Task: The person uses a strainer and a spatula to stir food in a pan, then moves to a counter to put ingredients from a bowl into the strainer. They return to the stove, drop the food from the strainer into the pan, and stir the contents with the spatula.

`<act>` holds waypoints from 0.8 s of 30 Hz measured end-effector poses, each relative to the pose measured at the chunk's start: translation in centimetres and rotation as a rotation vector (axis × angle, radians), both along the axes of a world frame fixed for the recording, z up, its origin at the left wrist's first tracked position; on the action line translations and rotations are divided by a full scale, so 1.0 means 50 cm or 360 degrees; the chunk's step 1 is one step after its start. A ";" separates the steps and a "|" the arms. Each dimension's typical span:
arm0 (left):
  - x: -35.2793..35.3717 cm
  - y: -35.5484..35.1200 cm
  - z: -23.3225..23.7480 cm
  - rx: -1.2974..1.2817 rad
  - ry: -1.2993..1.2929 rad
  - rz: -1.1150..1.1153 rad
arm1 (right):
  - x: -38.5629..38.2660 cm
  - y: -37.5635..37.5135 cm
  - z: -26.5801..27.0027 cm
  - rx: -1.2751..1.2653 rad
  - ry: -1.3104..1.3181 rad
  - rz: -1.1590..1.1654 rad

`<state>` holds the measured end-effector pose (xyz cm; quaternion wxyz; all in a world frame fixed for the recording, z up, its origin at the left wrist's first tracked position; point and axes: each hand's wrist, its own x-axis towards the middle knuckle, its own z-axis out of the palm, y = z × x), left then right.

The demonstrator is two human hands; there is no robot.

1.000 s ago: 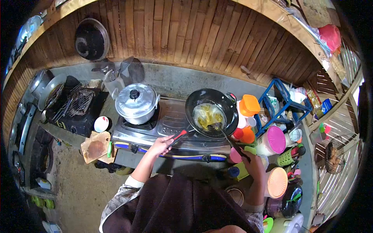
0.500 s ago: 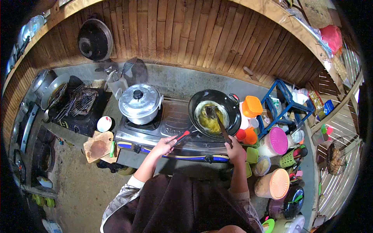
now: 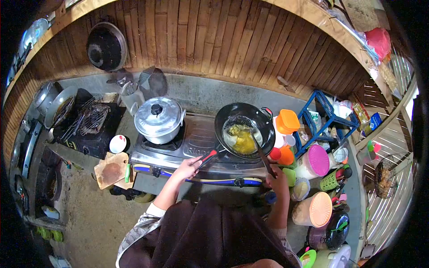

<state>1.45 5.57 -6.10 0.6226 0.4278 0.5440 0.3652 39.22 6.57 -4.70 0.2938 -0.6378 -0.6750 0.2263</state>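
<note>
My left hand is closed around the red-and-black handle of a black wok on the stove's right side. Yellow egg-like food lies in oil at the wok's bottom. In my right hand is the handle of a spatula. Its blade dips into the wok at the right edge of the food, partly hidden by glare and oil. On the stove, left of the wok, stands a lidded aluminium pot.
A cutting board with a green-handled knife and a small bowl lie left of the stove. Plastic containers, including an orange one and a pink-lidded one, crowd the right beside a blue rack.
The spatula blade has moved from the middle of the food to its right edge. My right hand has shifted right and slightly toward me. My left hand keeps its grip.
</note>
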 end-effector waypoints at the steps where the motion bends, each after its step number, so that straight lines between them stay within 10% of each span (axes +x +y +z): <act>1: 0.000 0.001 -0.003 0.0003 -0.0004 -0.0004 | -0.004 -0.016 0.014 0.0003 -0.0004 -0.0004; 18: 0.003 0.002 -0.007 -0.0048 -0.0088 0.0031 | -0.014 -0.223 0.241 -0.0099 0.0675 -0.0494; 24: 0.006 -0.004 0.016 -0.0086 -0.0065 0.0033 | 0.004 -0.184 0.156 -0.0075 0.0628 -0.0464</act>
